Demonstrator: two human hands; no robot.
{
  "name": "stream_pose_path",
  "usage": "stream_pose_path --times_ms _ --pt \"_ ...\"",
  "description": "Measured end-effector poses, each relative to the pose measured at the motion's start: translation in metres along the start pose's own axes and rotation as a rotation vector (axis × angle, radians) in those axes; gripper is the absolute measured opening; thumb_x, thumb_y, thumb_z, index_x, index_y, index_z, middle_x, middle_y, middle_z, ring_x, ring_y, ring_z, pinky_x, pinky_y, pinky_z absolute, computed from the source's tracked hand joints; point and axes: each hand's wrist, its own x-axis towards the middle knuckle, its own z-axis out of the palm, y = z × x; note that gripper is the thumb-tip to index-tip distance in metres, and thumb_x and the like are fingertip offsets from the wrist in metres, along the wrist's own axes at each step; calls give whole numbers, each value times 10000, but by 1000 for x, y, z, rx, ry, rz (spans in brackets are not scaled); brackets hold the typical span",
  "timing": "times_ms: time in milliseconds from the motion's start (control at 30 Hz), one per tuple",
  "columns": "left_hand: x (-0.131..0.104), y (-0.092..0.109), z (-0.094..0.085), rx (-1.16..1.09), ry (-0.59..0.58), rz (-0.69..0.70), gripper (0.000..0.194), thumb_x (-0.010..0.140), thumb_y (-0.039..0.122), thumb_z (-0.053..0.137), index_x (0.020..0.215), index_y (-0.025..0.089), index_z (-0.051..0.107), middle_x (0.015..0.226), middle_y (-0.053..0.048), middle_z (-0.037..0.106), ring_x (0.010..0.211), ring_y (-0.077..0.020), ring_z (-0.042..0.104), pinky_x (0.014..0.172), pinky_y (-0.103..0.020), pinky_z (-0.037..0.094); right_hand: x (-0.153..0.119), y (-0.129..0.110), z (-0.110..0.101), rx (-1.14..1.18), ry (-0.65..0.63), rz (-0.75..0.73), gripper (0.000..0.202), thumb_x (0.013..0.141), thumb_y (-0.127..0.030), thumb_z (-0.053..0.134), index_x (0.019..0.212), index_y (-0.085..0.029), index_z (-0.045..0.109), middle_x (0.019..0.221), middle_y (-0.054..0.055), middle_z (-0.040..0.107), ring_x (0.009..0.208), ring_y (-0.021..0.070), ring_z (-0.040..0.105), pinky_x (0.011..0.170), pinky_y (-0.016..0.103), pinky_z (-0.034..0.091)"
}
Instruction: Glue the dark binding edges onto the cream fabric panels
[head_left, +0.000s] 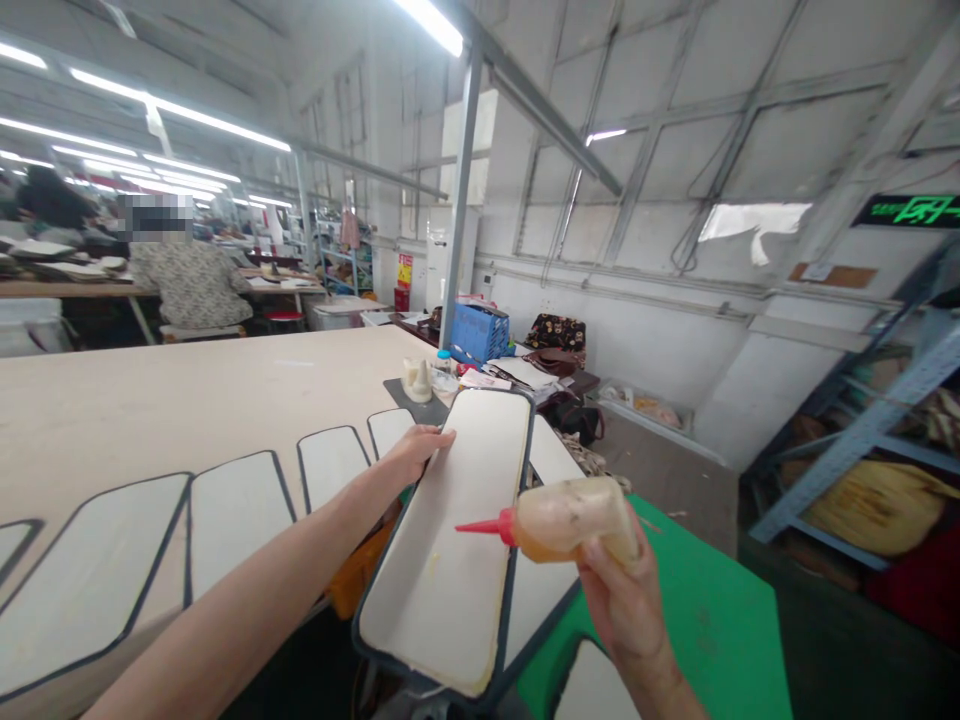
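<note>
A long white panel with a dark rim [457, 520] is held up at a tilt in the middle of the view. My left hand [424, 447] grips its upper left edge, thumb on the white face. In my right hand [626, 590] is a clear squeeze bottle [574, 515] with a red nozzle and amber liquid inside. The nozzle points left over the panel; whether it touches cannot be told. Small yellowish marks show on the panel's face and lower right edge. Another white panel [536, 600] lies partly hidden beneath it.
Several dark-edged white panels [240, 515] line the near edge of the pale table [187, 400]. A green surface [705, 610] is at the right. Farther back stand a blue crate [480, 333], a metal post and bags. A seated person [187, 280] is at the far left, and blue shelving [862, 440] at the right.
</note>
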Motion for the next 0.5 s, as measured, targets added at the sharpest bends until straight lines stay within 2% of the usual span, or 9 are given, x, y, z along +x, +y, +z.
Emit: stream_pose_path --times_ms 133,267,333,433,500 --pt "4 -1 5 28 -3 -31 163 894 267 555 939 119 608 822 -9 634 634 -101 596 573 -253 520 -14 19 -10 -113 -77 36 578 495 -264 883 1032 -237 673 913 26 729 809 189 670 721 265 537" --pt "8 -4 2 18 11 -10 159 893 269 555 898 119 607 780 2 632 598 -94 585 559 -246 508 -30 23 -16 -170 -243 128 605 528 -305 863 1087 -210 651 965 70 718 845 236 662 727 320 535" --pt "6 -7 2 7 10 14 160 855 267 603 785 123 601 670 17 635 536 -104 585 532 -247 494 -21 15 -11 -119 -190 112 577 535 -296 860 1068 -226 654 944 52 723 823 216 664 727 305 531" --pt "-2 -13 5 -5 -22 56 227 691 278 749 637 144 574 513 14 625 466 -153 596 477 -260 469 17 -3 -1 -57 -2 -42 518 518 -257 866 992 -241 658 866 -4 715 784 166 655 753 274 517" --pt "-7 -17 7 -7 -64 74 268 583 284 808 611 146 581 497 -4 639 454 -173 599 455 -264 460 42 -12 1 -50 40 -101 494 507 -242 868 952 -248 656 827 -34 697 772 143 644 766 253 506"
